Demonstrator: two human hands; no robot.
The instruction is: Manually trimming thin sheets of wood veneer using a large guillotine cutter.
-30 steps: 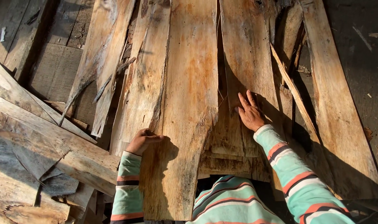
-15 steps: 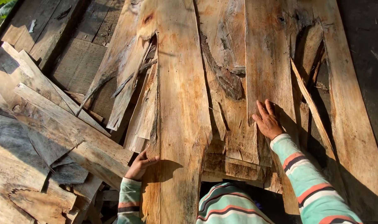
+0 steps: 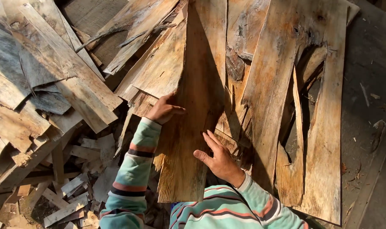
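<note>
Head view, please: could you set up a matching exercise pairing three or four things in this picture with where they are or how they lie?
Things:
1. left hand
2. right hand
3. small wood scraps
4. grey weathered sheets

Places or states:
A. piled low at the picture's lower left
B. grips the left edge of the raised veneer sheet
C. lies flat, fingers spread, on that sheet's right side
D. stacked at the upper left

Pairs: 1-B, 2-C, 3-A, 4-D
</note>
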